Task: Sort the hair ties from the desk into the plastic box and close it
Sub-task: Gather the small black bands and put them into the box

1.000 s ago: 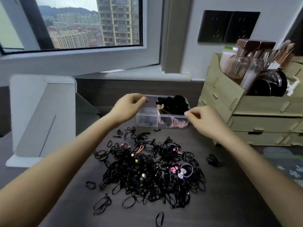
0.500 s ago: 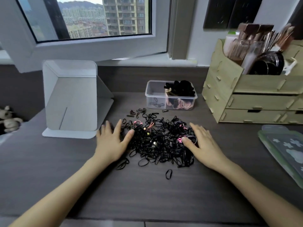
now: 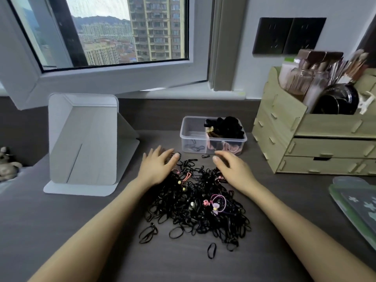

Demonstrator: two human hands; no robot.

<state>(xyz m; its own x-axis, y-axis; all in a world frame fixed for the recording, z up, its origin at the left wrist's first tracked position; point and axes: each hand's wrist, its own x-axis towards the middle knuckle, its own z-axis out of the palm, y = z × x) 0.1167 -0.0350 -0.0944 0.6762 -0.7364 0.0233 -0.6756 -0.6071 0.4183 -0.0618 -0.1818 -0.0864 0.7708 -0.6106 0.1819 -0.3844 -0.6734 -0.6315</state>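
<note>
A big pile of thin black hair ties (image 3: pixel 195 206) lies on the dark desk, with a few pink and beaded ones mixed in. Behind it stands the clear plastic box (image 3: pixel 192 132), lidless and divided: a few black ties in its left part, black and pink scrunchies heaped in its right. My left hand (image 3: pixel 157 167) lies flat with spread fingers on the pile's far left edge. My right hand (image 3: pixel 232 169) lies with straight fingers on the far right edge. Both hands are just in front of the box and hold nothing.
A white folding stand (image 3: pixel 83 139) stands at the left. A wooden organizer (image 3: pixel 317 139) with brushes and cosmetics fills the right. A green patterned pouch (image 3: pixel 358 204) lies at the right edge. A small plush toy (image 3: pixel 8 163) sits far left. A loose tie (image 3: pixel 211 250) lies nearest me.
Both hands came back from the box to the pile one second ago, then slid forward along it toward the box. The camera view has shifted.
</note>
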